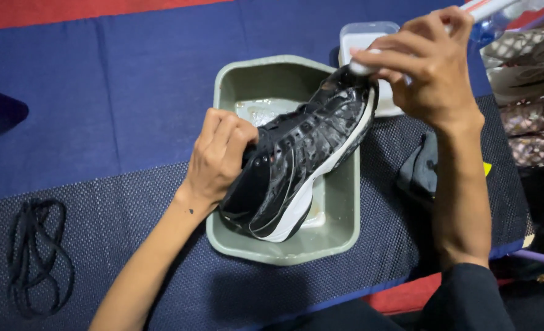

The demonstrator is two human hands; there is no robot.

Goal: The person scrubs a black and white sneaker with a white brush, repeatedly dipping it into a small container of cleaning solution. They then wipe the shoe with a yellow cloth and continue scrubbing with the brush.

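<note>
At the far left, a loose black shoelace (36,257) is seen coiled on the dark mesh mat (131,214) that covers a blue surface. Further right, the left hand (220,156) is closed around the heel and collar end of a glossy black high-top sneaker with a white sole (302,159). The sneaker is held tilted above a grey-green rectangular plastic basin (345,236), its long axis running diagonally from the heel at lower left to the toe at upper right, with the white sole turned towards the right. A little wet foam is seen in the basin; most of its floor is hidden by the shoe. At the toe, the right hand (428,67) is wrapped around a white-handled tool (486,9); its working end is covered by the fingers and cannot be identified. A clear plastic tub (361,34) behind is partly hidden. A dark cloth (419,171) lies beside the right forearm, half covered.
</note>
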